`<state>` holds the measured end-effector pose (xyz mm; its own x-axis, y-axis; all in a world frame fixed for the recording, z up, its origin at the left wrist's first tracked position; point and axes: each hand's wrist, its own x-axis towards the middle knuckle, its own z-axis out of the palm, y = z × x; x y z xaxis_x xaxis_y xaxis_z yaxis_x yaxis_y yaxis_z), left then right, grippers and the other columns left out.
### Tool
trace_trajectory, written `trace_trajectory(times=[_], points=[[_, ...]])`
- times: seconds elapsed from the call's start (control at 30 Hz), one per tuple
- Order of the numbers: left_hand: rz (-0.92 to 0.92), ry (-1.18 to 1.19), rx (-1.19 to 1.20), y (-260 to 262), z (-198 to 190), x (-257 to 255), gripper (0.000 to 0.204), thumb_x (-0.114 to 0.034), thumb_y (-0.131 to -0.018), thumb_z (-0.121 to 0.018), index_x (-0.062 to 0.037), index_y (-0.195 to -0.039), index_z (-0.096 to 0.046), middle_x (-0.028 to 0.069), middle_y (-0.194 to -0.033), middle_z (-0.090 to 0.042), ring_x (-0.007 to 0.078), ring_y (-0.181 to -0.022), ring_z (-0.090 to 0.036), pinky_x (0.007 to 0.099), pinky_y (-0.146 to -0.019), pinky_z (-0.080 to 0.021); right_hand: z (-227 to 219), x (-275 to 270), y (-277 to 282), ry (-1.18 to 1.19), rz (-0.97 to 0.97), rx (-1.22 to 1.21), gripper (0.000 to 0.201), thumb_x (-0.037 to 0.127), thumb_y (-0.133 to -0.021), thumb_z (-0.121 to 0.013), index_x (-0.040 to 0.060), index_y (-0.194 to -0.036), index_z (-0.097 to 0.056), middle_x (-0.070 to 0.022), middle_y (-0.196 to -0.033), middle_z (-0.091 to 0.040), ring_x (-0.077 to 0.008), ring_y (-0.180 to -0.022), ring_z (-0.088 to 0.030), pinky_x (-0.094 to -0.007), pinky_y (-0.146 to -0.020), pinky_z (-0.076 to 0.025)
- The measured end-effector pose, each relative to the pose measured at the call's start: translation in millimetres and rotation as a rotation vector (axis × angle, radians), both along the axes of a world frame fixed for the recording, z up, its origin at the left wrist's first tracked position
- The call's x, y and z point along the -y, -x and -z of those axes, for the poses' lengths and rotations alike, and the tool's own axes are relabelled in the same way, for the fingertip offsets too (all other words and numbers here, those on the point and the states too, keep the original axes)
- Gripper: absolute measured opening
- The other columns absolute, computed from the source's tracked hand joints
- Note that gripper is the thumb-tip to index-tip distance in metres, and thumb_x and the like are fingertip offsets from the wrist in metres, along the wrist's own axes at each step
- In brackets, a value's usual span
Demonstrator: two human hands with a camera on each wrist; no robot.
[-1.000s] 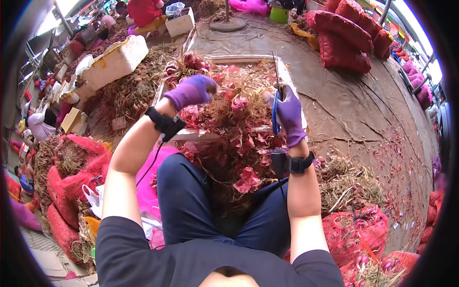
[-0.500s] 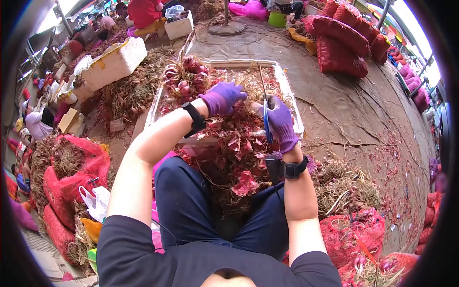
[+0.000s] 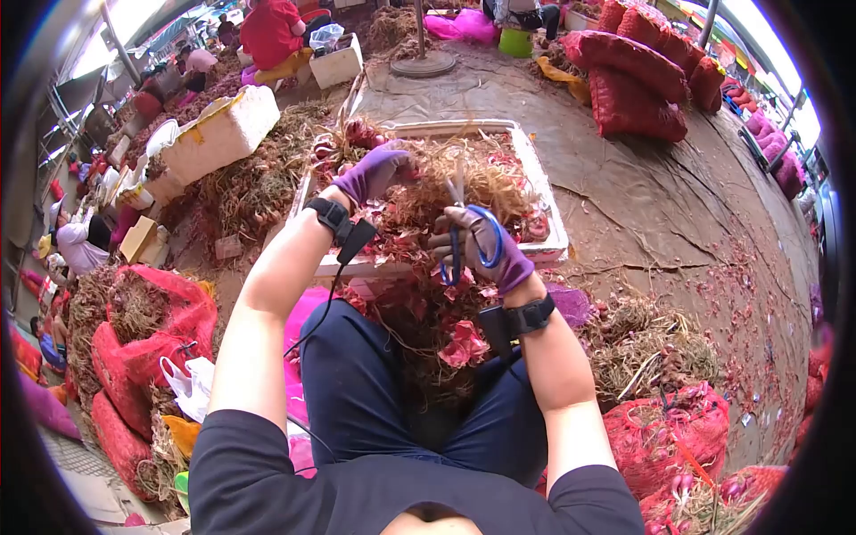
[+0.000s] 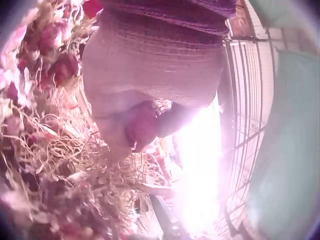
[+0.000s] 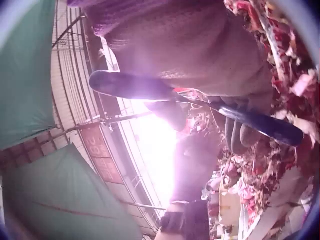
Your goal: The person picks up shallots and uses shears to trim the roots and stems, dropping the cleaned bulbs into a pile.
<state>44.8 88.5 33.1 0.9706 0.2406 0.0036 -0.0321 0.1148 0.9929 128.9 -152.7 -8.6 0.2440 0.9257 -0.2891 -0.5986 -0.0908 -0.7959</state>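
Note:
The purple-gloved left hand (image 3: 374, 174) is over the left part of a white foam tray (image 3: 555, 214); its curled fingers pinch a red bulb (image 4: 142, 127), seen in the left wrist view. To its right, the gloved right hand (image 3: 499, 259) grips blue-handled scissors (image 3: 455, 259) near the tray's front edge. Their handles are spread and the blades point away from the body, over dry roots and stems (image 3: 486, 183). In the right wrist view the two handles (image 5: 130, 86) lie across the fingers. Red bulbs (image 3: 364, 134) lie at the tray's back left corner.
Papery red skins (image 3: 464, 343) are heaped between the knees. Red net sacks (image 3: 664, 432) stand at the right, with others (image 3: 120, 437) at the left. A white foam box (image 3: 223, 134) is beyond the tray's left side; people sit farther back.
Since half a second ago, the left hand has moved left, away from the scissors. The right hand has shifted left and turned, and the scissors' handles have spread.

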Motion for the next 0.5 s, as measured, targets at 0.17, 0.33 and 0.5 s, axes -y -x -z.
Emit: trace_trajectory(times=[0.17, 0.33, 0.5], points=[[-0.085, 0.444, -0.025, -3, 6, -10, 0.005, -0.011, -0.082, -0.055, -0.0072, -0.079, -0.056, 0.0052, -0.077, -0.057, 0.0210, -0.081, -0.062, 0.0383, -0.080, -0.054, 0, 1, 2, 0.100, 0.010, -0.036, 0.045, 0.043, -0.093, -0.059, 0.0023, -0.109, -0.052, -0.0182, -0.086, -0.066, -0.0223, -0.069, -0.066, -0.0313, -0.059, -0.054], [-0.237, -0.030, -0.150, -2, -16, -7, 0.020, -0.026, -0.085, -0.067, -0.0067, -0.088, -0.064, 0.0045, -0.081, -0.067, 0.0149, -0.070, -0.064, 0.0289, -0.068, -0.053, -29, 7, 25, 0.049, 0.001, -0.009, 0.049, 0.047, -0.095, -0.053, -0.0005, -0.110, -0.053, -0.0161, -0.086, -0.067, -0.0211, -0.070, -0.066, -0.0318, -0.064, -0.055], [-0.259, -0.091, -0.067, -1, -34, 17, 0.023, -0.029, -0.087, -0.066, -0.0068, -0.092, -0.068, 0.0043, -0.084, -0.069, 0.0126, -0.067, -0.063, 0.0268, -0.063, -0.052, -18, -3, 30, -0.046, -0.142, -0.131, 0.051, 0.050, -0.097, -0.049, 0.0006, -0.110, -0.054, -0.0150, -0.087, -0.067, -0.0213, -0.071, -0.065, -0.0309, -0.065, -0.053]])
